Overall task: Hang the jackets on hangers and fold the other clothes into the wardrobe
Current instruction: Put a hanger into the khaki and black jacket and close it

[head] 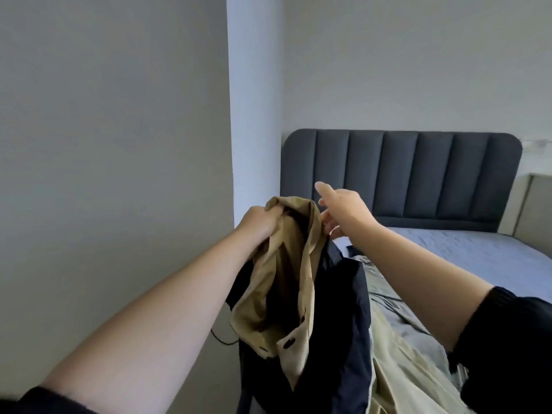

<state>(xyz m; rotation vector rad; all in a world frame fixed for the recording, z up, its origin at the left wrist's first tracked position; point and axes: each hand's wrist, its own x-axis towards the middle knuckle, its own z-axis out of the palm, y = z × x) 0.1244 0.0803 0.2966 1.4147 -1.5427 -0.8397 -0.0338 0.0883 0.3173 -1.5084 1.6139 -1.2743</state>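
Note:
A jacket (334, 318), dark navy outside with a tan collar and lining, hangs in the air in front of me over the bed's near edge. My left hand (260, 222) grips the tan collar at its top left. My right hand (343, 207) is at the collar's right side; its index finger points straight forward while the lower fingers touch or pinch the cloth edge, partly hidden. A pale beige garment (400, 363) lies spread on the bed under the jacket.
The bed (478, 252) with a grey-blue sheet and a dark padded headboard (418, 171) fills the right. A grey wall panel (113, 162) stands close on the left. A black cable (222, 339) runs by the bed's corner. A bedside unit (534, 204) is at far right.

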